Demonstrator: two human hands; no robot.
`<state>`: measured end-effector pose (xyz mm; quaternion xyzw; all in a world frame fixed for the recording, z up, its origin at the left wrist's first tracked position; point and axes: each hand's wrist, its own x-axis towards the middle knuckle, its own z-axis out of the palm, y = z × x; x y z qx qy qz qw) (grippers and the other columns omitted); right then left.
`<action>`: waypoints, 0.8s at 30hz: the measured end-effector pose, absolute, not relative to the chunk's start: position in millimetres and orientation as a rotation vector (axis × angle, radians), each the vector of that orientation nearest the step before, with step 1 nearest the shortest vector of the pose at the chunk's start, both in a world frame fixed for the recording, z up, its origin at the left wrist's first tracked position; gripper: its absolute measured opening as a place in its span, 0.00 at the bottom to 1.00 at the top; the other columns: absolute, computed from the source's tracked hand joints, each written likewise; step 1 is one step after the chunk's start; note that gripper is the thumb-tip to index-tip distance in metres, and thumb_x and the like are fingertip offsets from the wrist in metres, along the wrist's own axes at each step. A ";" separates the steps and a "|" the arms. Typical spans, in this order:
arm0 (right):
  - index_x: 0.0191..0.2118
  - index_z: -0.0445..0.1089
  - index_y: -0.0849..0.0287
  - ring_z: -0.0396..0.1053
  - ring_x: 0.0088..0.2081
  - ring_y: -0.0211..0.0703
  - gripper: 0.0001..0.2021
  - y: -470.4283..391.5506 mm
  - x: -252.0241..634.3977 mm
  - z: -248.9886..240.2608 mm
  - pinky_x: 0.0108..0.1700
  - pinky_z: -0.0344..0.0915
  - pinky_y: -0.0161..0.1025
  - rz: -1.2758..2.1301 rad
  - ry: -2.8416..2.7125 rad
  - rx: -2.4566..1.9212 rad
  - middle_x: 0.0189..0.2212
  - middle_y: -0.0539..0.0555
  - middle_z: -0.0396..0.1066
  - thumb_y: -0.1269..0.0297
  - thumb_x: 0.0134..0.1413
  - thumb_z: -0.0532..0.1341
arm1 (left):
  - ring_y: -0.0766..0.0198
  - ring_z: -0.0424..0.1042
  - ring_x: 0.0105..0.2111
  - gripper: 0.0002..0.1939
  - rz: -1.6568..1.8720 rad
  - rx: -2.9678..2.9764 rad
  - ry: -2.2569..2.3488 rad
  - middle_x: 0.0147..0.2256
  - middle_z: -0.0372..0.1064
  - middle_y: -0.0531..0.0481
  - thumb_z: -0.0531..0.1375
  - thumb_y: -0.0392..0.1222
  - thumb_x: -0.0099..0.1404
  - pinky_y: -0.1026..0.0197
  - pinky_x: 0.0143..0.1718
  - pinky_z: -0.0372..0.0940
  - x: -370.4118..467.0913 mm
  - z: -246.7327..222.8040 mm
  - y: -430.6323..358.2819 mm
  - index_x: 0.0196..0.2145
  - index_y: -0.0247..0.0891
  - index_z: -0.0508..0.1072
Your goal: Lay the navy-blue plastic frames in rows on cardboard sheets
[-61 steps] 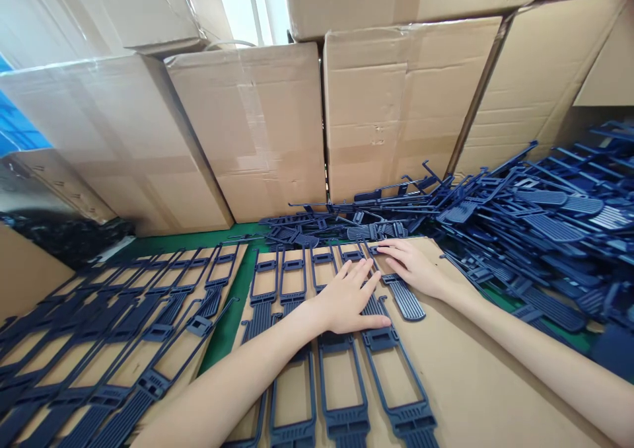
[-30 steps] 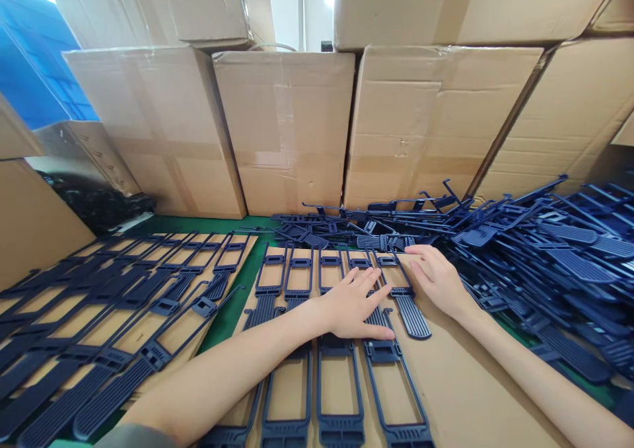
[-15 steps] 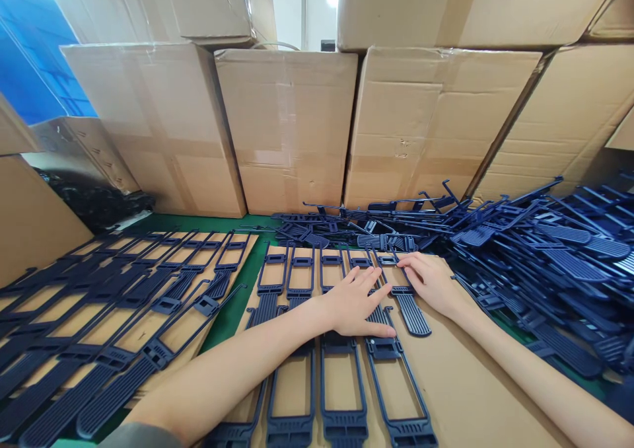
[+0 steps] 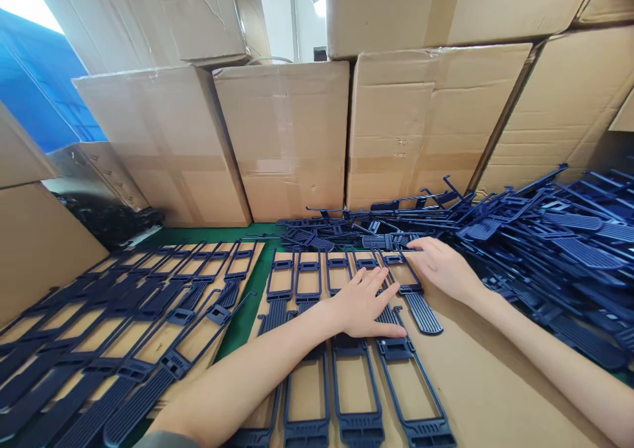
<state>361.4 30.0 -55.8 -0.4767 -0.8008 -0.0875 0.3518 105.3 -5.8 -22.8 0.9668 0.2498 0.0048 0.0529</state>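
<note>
My left hand (image 4: 365,306) lies palm down with its fingers spread over dark blue plastic frames, hiding parts of them. These pieces have a rectangular open frame and a ribbed flat paddle. To its right, my right hand (image 4: 448,273) hovers by the top of the rightmost upper frame (image 4: 402,273), its fingers loosely bent and apart, with nothing visible in them. The ribbed paddle (image 4: 422,313) of that frame points toward me on the cardboard sheet (image 4: 488,382). In the lower row, another frame (image 4: 415,385) stretches below my left hand.
A second cardboard sheet (image 4: 203,362) on the left carries overlapping rows of the same pieces. A tangled heap (image 4: 559,250) of them fills the right side, spreading along the back. Stacked cardboard boxes (image 4: 287,137) wall off the far side. Green table surface (image 4: 247,302) shows between the sheets.
My right hand has moved slightly right and up, off the rightmost upper frame. My left hand stays spread on the pieces. The whole view has shifted a little.
</note>
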 end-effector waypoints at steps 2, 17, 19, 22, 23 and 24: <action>0.44 0.69 0.56 0.69 0.45 0.53 0.12 35.9 364.0 -36.3 0.49 0.65 0.51 -0.326 -2.057 -1.225 0.42 0.58 0.71 0.66 0.58 0.51 | 0.48 0.31 0.67 0.45 0.005 2.936 0.764 0.66 0.33 0.30 0.45 0.68 0.65 0.44 0.64 0.35 105.8 -22.8 -5.9 0.66 0.29 0.47; 0.52 0.65 0.64 0.70 0.45 0.53 0.17 165.0 268.2 53.1 0.43 0.64 0.45 -0.446 -2.281 -1.555 0.45 0.61 0.73 0.67 0.58 0.55 | 0.48 0.35 0.67 0.45 0.067 2.973 0.763 0.66 0.36 0.31 0.44 0.69 0.65 0.45 0.64 0.36 104.9 -29.8 -4.5 0.66 0.31 0.47; 0.54 0.64 0.68 0.68 0.46 0.56 0.19 170.3 249.7 38.2 0.45 0.62 0.48 -0.458 -2.299 -1.559 0.45 0.66 0.72 0.67 0.58 0.55 | 0.47 0.36 0.67 0.44 0.062 2.974 0.765 0.66 0.36 0.30 0.45 0.69 0.65 0.45 0.64 0.36 105.0 -29.7 -4.4 0.66 0.31 0.47; 0.54 0.63 0.72 0.65 0.50 0.58 0.19 173.1 229.4 19.6 0.50 0.57 0.50 -0.481 -2.320 -1.555 0.46 0.69 0.71 0.70 0.57 0.55 | 0.46 0.37 0.66 0.44 0.061 2.973 0.771 0.66 0.36 0.30 0.45 0.68 0.65 0.45 0.64 0.37 105.2 -29.3 -4.4 0.66 0.32 0.47; 0.53 0.64 0.73 0.64 0.51 0.58 0.18 173.8 225.0 15.4 0.52 0.55 0.50 -0.487 -2.326 -1.550 0.46 0.69 0.71 0.71 0.57 0.54 | 0.46 0.36 0.66 0.44 0.058 2.974 0.771 0.66 0.35 0.31 0.45 0.68 0.65 0.45 0.64 0.37 105.4 -29.2 -4.4 0.66 0.32 0.46; 0.51 0.66 0.73 0.63 0.51 0.57 0.17 174.5 221.6 12.2 0.53 0.54 0.50 -0.490 -2.333 -1.545 0.45 0.69 0.71 0.72 0.57 0.54 | 0.46 0.36 0.67 0.44 0.052 2.974 0.773 0.66 0.35 0.31 0.44 0.68 0.65 0.45 0.64 0.37 105.5 -29.2 -4.4 0.66 0.32 0.46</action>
